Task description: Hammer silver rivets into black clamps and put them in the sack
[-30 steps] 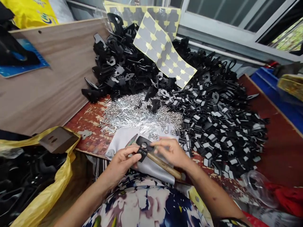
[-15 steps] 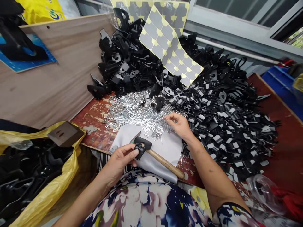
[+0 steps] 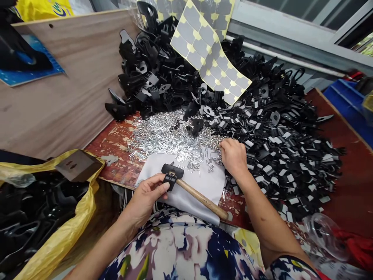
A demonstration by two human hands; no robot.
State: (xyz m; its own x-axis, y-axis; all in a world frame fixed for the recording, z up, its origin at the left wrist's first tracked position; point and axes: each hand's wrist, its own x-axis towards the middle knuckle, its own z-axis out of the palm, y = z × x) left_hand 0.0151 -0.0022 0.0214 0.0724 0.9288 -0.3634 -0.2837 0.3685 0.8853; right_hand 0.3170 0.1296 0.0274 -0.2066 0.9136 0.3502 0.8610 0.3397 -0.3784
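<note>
Thumb and fingers of our left hand (image 3: 150, 190) pinching a black part (image 3: 169, 182), held over the grey cloth (image 3: 192, 186) by the head end of our wooden-handled hammer (image 3: 202, 199), our right hand (image 3: 234, 156) at the small metal pieces (image 3: 208, 136), fingertips bunched, whether gripping one we cannot tell.

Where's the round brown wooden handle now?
Head view, lower centre: the handle slants over the smooth silver-grey sheet, running down and right from the small black plastic part in the left hand.
</note>
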